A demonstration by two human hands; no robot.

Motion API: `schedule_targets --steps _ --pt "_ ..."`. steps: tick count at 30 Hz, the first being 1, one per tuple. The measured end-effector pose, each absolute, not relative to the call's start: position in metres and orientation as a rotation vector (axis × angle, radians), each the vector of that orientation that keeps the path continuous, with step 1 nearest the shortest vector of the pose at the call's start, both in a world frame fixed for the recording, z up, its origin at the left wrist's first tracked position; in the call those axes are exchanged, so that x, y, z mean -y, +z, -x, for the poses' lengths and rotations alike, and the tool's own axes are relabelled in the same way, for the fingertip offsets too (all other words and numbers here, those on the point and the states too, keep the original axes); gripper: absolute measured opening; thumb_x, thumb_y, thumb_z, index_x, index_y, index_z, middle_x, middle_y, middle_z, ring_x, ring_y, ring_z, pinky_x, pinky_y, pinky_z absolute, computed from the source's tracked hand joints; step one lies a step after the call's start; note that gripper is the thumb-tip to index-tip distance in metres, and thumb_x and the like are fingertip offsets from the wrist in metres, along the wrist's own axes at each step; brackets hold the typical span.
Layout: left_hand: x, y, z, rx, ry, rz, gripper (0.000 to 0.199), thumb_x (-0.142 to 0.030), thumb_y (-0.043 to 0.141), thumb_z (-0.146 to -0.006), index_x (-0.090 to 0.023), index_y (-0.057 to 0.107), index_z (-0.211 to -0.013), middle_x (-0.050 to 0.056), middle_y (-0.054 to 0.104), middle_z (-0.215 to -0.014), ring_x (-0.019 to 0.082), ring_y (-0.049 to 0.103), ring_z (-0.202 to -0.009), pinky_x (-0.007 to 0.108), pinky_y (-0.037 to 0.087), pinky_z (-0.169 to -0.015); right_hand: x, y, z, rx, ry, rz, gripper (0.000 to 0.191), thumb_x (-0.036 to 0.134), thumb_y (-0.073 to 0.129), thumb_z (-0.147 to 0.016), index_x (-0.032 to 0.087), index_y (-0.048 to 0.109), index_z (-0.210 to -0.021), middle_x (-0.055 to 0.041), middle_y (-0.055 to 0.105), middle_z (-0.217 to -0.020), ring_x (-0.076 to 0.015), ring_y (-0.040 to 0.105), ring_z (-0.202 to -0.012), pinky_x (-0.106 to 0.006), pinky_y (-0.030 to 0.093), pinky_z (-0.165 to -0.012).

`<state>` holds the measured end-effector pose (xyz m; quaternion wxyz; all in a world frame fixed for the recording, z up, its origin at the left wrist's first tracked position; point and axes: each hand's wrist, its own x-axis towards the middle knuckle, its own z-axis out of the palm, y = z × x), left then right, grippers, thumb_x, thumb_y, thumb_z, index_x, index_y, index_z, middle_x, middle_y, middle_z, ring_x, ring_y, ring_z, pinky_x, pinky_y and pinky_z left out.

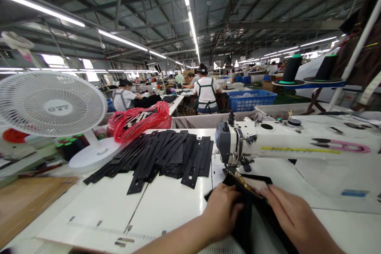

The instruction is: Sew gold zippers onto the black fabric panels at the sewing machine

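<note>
A black fabric piece (247, 210) with a gold-coloured zipper or trim (245, 183) lies under the needle area of a white sewing machine (297, 147). My left hand (222, 208) grips the fabric's left side, its fingers curled in at the front of the machine head. On the right edge, my right hand (287, 210) pinches the fabric between thumb and fingers. Left of the machine head, many flat black strips (169, 154) with slots and small holes lie in a loose pile on the white table (166, 202).
A white fan (56, 105) stands at the left, beside a red plastic bag (143, 121). Pink-handled snips (342, 145) rest on the machine arm. Thread cones (293, 68) stand at upper right. Beyond are a blue basket (251, 100) and seated people (206, 89).
</note>
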<state>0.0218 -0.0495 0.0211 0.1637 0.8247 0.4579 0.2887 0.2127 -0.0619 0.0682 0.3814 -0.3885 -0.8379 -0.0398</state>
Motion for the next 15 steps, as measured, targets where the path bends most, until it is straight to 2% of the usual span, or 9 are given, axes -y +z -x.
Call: schedule_targets --steps 2,3,7,11,15 --pt "0.048 0.021 -0.037 -1.209 0.851 -2.238 0.018 -0.015 0.058 -0.080 -0.022 0.066 -0.094 -0.003 0.069 -0.090 0.015 0.062 -0.081 0.024 0.050 -0.074 0.047 0.091 -0.213 2.147 -0.171 0.979 0.032 0.027 0.031 -0.096 0.020 0.051 -0.072 -0.0004 0.060 -0.058 -0.0140 0.060 -0.051 -0.024 0.044 -0.049" --pt "0.045 0.021 -0.040 -1.235 0.884 -2.204 0.017 -0.014 0.056 -0.081 -0.022 0.065 -0.093 -0.003 0.069 -0.087 0.014 0.062 -0.078 0.023 0.050 -0.071 0.040 0.099 -0.213 2.169 -0.231 0.954 0.033 0.028 0.031 -0.096 0.020 0.050 -0.071 -0.0001 0.058 -0.057 -0.0142 0.058 -0.050 -0.025 0.043 -0.048" --pt "0.025 0.020 -0.027 -1.464 1.057 -2.161 0.020 -0.012 0.049 -0.085 -0.016 0.062 -0.099 0.005 0.065 -0.094 0.019 0.059 -0.088 0.030 0.048 -0.079 0.031 0.103 -0.219 2.258 -0.327 0.842 0.028 0.026 0.032 -0.096 0.020 0.049 -0.075 0.0012 0.053 -0.057 -0.0126 0.054 -0.046 -0.026 0.038 -0.046" --pt "0.009 0.016 -0.014 -1.399 1.053 -2.325 0.023 -0.013 0.060 -0.079 -0.023 0.064 -0.099 0.002 0.063 -0.096 0.017 0.057 -0.091 0.026 0.046 -0.080 0.038 0.095 -0.220 2.266 -0.319 0.735 0.021 0.022 0.035 -0.095 0.017 0.052 -0.084 -0.0008 0.056 -0.065 -0.0123 0.057 -0.054 -0.024 0.042 -0.051" --pt "0.001 0.008 -0.019 -1.408 1.031 -2.485 0.015 -0.018 0.061 -0.079 -0.023 0.066 -0.092 0.004 0.063 -0.093 0.020 0.058 -0.088 0.030 0.046 -0.076 0.044 0.097 -0.219 2.203 -0.427 0.675 0.021 0.019 0.036 -0.095 0.017 0.054 -0.084 -0.0026 0.060 -0.066 -0.0129 0.059 -0.056 -0.024 0.045 -0.053"
